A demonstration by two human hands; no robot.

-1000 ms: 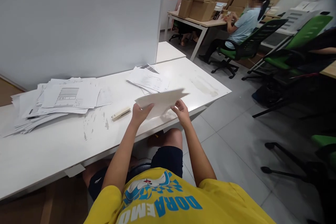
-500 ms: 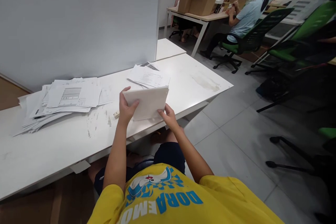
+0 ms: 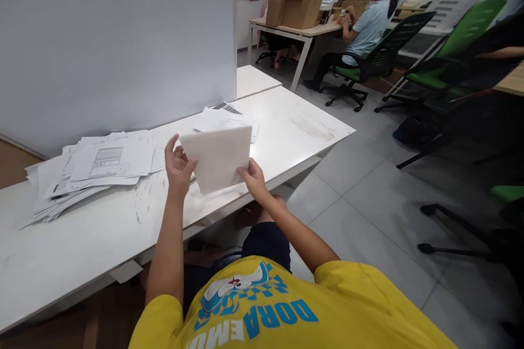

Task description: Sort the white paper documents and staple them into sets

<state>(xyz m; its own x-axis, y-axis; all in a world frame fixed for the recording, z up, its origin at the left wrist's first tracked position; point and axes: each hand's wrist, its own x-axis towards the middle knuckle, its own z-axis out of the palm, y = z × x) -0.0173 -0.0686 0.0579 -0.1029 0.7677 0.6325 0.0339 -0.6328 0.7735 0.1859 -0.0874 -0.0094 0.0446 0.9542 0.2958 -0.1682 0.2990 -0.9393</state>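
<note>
A stack of white paper sheets [image 3: 219,161], blank on the side facing me, is held up tilted above the front edge of the white desk [image 3: 102,229]. My right hand [image 3: 252,177] grips its right edge, thumb on the near face and fingers behind. At the left edge is my left hand [image 3: 178,169], its fingers apart and slightly curled, the thumb tip at or touching the sheets. Printed papers [image 3: 210,117] lie behind the stack, partly covered by it.
A messy pile of printed sheets [image 3: 106,161] lies on the left of the desk, before a pale partition [image 3: 123,38]. Cardboard boxes [image 3: 303,2] stand on a farther table. A person in a light blue shirt [image 3: 370,27] sits there, near green chairs [image 3: 470,27].
My left hand has loosened from the sheets and shifted left, its fingers spreading. The stack has moved slightly left, still in my right hand. The view has turned a little.
</note>
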